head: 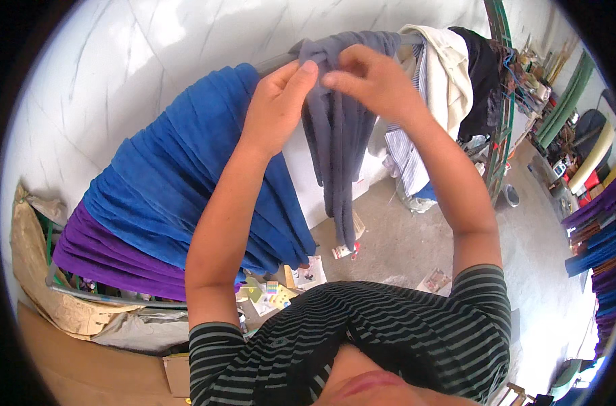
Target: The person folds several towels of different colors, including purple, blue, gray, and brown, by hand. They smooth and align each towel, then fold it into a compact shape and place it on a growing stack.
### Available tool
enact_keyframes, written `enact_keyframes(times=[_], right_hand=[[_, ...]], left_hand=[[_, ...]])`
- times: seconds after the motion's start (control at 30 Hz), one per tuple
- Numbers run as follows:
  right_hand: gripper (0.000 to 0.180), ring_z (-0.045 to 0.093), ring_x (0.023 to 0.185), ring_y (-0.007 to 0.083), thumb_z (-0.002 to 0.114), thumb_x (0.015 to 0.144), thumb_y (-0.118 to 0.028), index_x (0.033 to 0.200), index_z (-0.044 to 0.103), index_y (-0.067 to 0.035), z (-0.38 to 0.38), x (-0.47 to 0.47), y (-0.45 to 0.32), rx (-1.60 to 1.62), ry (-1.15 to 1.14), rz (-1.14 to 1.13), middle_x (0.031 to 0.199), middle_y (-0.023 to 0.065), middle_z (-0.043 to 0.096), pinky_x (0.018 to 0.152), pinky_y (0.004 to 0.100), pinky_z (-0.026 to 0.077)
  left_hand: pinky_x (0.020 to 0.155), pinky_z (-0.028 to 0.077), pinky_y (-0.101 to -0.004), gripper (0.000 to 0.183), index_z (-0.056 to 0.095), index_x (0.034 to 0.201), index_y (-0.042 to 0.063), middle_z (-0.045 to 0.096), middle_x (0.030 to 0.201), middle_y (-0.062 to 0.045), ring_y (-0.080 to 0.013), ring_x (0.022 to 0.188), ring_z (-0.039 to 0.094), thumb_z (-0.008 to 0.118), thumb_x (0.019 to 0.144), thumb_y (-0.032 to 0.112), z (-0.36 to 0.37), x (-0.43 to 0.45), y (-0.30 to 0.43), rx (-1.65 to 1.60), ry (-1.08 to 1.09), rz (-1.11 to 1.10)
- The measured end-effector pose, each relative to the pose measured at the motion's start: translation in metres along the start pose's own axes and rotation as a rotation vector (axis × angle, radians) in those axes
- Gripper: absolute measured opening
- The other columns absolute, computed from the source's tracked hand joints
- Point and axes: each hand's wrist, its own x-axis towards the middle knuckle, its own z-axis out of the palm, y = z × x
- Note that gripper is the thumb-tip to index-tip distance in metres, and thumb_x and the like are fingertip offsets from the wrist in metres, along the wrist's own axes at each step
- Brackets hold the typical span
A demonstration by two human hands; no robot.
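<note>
A grey cloth (333, 132) hangs in folds over a metal rail (275, 63) by the wall. At its upper left edge my left hand (280, 104) pinches the fabric between thumb and curled fingers. My right hand (381, 83) is slightly blurred in front of the cloth's upper right part, with thumb and forefinger apart. Blue towels (171, 167) hang in a bunched row left of my left hand. Purple towels (120, 259) follow farther along the same rail. Right of the grey cloth hang a cream garment (445, 76) and a blue-and-white striped cloth (409, 157).
A black garment (478, 86) hangs beside a green metal post (503, 101). Papers (308, 274) and a small red-and-white pack (342, 251) lie on the concrete floor (389, 238). A bucket (508, 197) stands at right; more towels (592, 248) hang at the far right.
</note>
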Motion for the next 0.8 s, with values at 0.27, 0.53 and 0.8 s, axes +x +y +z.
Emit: enact_keyframes(times=[0.27, 0.53, 0.8], right_hand=[[0.033, 0.068, 0.073, 0.0280, 0.066, 0.091, -0.032, 0.097, 0.069, 0.001, -0.032, 0.038, 0.051, -0.314, 0.285, 0.014, 0.078, 0.0180, 0.068, 0.073, 0.0396, 0.054], [0.045, 0.073, 0.097, 0.0425, 0.062, 0.089, -0.038, 0.111, 0.073, 0.000, -0.115, 0.082, 0.165, -0.580, 0.529, 0.279, 0.098, 0.0256, 0.075, 0.090, 0.0449, 0.056], [0.041, 0.074, 0.103, 0.0369, 0.059, 0.091, -0.025, 0.128, 0.070, -0.011, -0.088, 0.034, 0.148, -0.461, 0.302, 0.148, 0.106, 0.0225, 0.076, 0.094, 0.0400, 0.055]], left_hand=[[0.087, 0.052, -0.0300, 0.033, 0.070, 0.117, 0.002, 0.072, 0.110, -0.004, -0.0147, 0.098, 0.066, 0.059, 0.107, 0.031, -0.010, -0.006, -0.003, -0.278, 0.201, 0.000], [0.085, 0.053, -0.0355, 0.038, 0.070, 0.108, -0.002, 0.071, 0.111, -0.010, -0.0212, 0.098, 0.067, 0.059, 0.106, 0.035, -0.043, -0.024, 0.025, -0.318, 0.442, 0.255], [0.075, 0.054, -0.0443, 0.041, 0.072, 0.085, 0.000, 0.068, 0.091, -0.019, -0.0386, 0.081, 0.065, 0.065, 0.099, 0.037, -0.019, 0.008, 0.029, 1.169, 0.046, 0.520]])
